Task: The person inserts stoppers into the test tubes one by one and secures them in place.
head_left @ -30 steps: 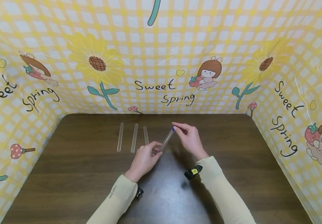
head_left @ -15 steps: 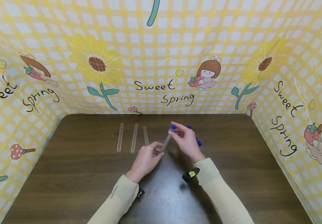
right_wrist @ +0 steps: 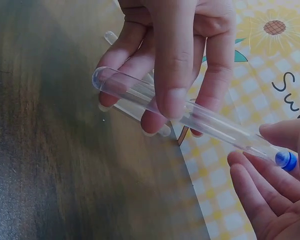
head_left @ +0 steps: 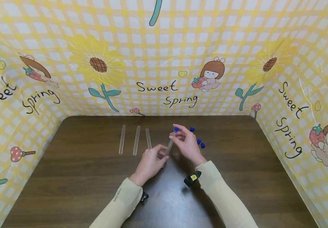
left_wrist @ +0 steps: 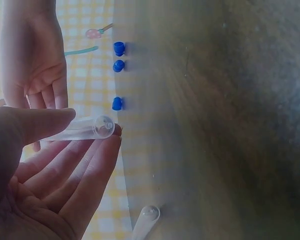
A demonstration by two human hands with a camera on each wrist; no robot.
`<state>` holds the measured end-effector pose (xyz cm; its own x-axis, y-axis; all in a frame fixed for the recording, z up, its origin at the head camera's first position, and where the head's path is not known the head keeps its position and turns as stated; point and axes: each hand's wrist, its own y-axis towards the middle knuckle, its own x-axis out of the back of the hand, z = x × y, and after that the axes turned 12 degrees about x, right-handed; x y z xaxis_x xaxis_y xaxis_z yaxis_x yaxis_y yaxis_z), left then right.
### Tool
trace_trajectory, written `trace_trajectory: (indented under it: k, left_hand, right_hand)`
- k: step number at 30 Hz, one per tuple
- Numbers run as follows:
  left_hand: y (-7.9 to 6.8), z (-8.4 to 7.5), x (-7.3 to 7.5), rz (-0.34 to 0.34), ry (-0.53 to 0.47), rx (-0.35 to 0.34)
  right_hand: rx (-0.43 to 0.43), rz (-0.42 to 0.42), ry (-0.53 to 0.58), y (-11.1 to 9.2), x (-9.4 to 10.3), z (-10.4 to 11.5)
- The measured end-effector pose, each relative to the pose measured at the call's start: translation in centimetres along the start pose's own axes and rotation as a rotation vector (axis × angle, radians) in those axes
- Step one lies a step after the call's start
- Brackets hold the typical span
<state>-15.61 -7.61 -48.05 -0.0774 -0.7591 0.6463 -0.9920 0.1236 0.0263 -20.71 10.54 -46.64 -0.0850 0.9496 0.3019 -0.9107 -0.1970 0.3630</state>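
A clear test tube (head_left: 170, 145) with a blue cap (head_left: 176, 129) on its upper end is held tilted above the table. My left hand (head_left: 150, 163) pinches its rounded lower part between thumb and fingers, best seen in the right wrist view. My right hand (head_left: 189, 144) is around the capped end, thumb (right_wrist: 277, 133) on one side and fingers on the other. The right wrist view shows the cap's end (right_wrist: 289, 161) close to the right palm. Three more clear test tubes lie left of the hands: one left (head_left: 122, 139), one middle (head_left: 136, 141), one partly behind my left hand (head_left: 148, 137).
Three loose blue caps lie right of my right hand: one far back (head_left: 192, 129), two nearer, one (head_left: 199, 141) beside the other (head_left: 203, 145). The brown table (head_left: 75, 177) is bordered by a yellow checked cloth (head_left: 152, 50) at the back and both sides.
My right hand has shifted from the cap's tip a little down and left along the tube. The loose caps have come into view beside it. My left hand keeps its grip, moving slightly right.
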Motion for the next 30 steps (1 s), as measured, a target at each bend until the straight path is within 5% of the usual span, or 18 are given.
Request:
trace_trajectory:
  k: [30]
  left_hand:
    - [0.13, -0.32, -0.16, 0.024, -0.046, 0.031]
  right_hand:
    - [-0.054, 0.024, 0.145, -0.03, 0.22, -0.32]
